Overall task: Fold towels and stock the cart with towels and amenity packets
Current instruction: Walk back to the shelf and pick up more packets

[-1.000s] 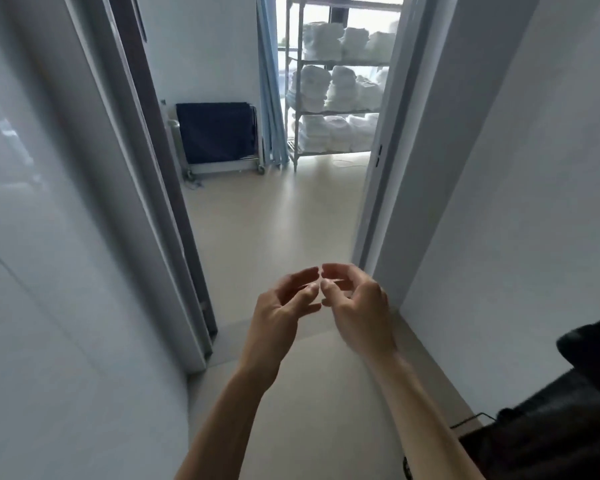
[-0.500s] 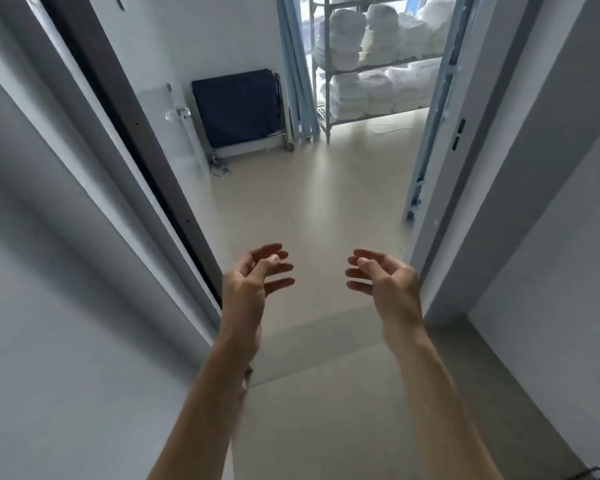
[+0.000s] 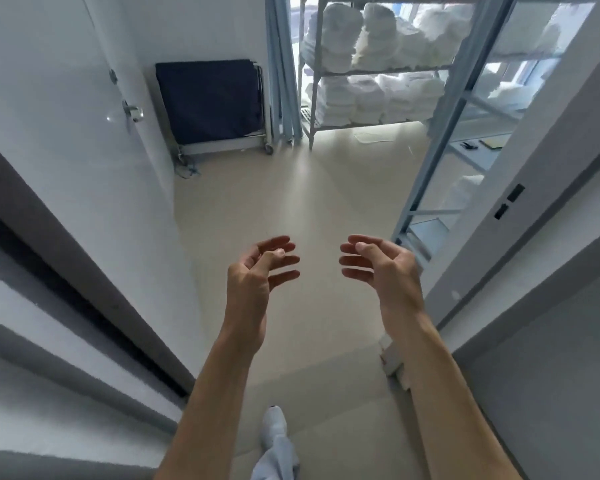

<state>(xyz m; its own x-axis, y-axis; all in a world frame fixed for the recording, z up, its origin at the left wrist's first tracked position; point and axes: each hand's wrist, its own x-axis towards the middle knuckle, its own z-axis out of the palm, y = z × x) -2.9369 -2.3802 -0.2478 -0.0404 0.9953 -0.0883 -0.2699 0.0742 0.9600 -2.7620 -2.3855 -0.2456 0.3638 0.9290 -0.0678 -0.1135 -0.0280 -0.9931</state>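
I stand in a doorway looking into a small room. My left hand point(image 3: 257, 271) and my right hand point(image 3: 381, 268) are raised side by side in front of me, palms facing each other, fingers loosely curved, holding nothing. Far ahead, a metal shelf rack point(image 3: 312, 98) carries stacks of folded white towels point(image 3: 354, 98) on its shelves. A low cart with a dark blue cloth side point(image 3: 210, 102) stands on wheels against the back wall, left of the rack.
An open white door with a round knob point(image 3: 132, 110) lines the left side. A glass door in a blue-grey frame point(image 3: 440, 140) stands open on the right. Beige floor point(image 3: 291, 202) stretches between them. My foot point(image 3: 274, 424) shows at the bottom.
My hands, which met fingertip to fingertip a second ago, have drifted apart. I have moved forward through the doorway; the rack and the cart look closer.
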